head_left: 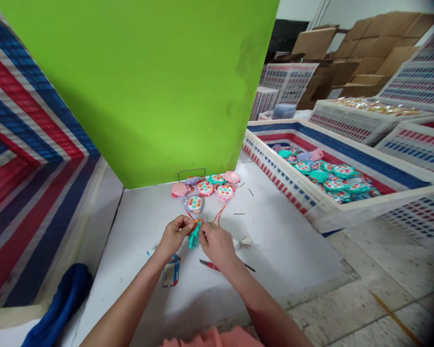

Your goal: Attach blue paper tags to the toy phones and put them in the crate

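Note:
A small teal plastic toy (193, 240) is between my two hands, seen edge-on over the white table. My left hand (174, 235) pinches the orange cord (196, 221) at the toy's upper end, thumb against fingertips. Close on the other side, my right hand (217, 241) is also closed at the cord; its fingertips are partly hidden. A loop of orange cord (222, 211) rises beyond the right hand. Just past the hands lies a purple toy (194, 204) with coloured buttons. Behind it are several more toys, among them a pink one (224, 193) and a teal one (217, 179).
A red-and-black cutter-like tool (210, 264) lies under my right forearm, a blue card (171, 273) by my left. A green panel (159, 96) stands behind the table (285, 250). Right is a white crate (325, 217) of toys; left, a striped-lined crate (39, 202) and blue cloth (63, 303).

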{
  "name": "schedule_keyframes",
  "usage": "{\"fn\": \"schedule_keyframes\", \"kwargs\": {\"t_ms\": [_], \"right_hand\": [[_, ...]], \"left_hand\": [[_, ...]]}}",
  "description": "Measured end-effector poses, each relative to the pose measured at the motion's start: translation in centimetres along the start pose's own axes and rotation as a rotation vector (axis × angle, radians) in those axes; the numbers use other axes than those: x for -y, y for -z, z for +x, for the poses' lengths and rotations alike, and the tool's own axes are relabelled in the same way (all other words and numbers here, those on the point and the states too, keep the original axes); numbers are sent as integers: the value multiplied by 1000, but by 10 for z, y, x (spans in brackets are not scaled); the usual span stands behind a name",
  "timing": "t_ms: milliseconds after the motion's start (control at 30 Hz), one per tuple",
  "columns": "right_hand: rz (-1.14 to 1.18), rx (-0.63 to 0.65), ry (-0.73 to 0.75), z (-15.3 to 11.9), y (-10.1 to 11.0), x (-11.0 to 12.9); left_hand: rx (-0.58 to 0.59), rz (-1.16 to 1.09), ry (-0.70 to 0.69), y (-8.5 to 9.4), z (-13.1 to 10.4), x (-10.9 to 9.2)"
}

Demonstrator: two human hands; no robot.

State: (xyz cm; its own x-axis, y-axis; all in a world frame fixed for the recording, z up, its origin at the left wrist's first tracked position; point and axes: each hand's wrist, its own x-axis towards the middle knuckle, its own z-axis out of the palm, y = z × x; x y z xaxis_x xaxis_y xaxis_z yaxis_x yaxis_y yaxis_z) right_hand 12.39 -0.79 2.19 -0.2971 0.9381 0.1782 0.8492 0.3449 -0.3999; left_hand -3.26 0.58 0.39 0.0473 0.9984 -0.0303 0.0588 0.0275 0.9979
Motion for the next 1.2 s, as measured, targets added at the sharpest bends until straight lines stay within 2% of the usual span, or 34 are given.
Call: {"fn": "schedule_keyframes", "kwargs": {"t_ms": [100, 267, 433, 533, 633, 767, 833, 1000, 1200], "right_hand": [[130, -17, -5, 1, -2, -1], [577, -56, -52, -1, -5, -5], [942, -6, -59, 1, -8, -6], [1133, 73, -139, 3, -8, -8], [1300, 141, -283, 3, -9, -11], [1399, 168, -386, 2, -10, -14], [1432, 167, -402, 2, -11, -14], [1480, 133, -401, 1, -11, -12], [1468, 128, -421, -1, -13, -15]], "left_hand": [[-40, 63, -45, 0, 1, -2], [-156, 271, -165, -2, -3, -24], [-144, 487, -359, -10, -8, -41], [-122, 551, -443, -11, -10, -43], [-38, 640, -509, -7, -15, -45], [245, 806, -599, -5, -30, -46], [319, 903, -625, -6, -38, -45], [373, 1065, -713, -12, -46, -42], [378, 1212, -817, -14, -47, -41]]}}
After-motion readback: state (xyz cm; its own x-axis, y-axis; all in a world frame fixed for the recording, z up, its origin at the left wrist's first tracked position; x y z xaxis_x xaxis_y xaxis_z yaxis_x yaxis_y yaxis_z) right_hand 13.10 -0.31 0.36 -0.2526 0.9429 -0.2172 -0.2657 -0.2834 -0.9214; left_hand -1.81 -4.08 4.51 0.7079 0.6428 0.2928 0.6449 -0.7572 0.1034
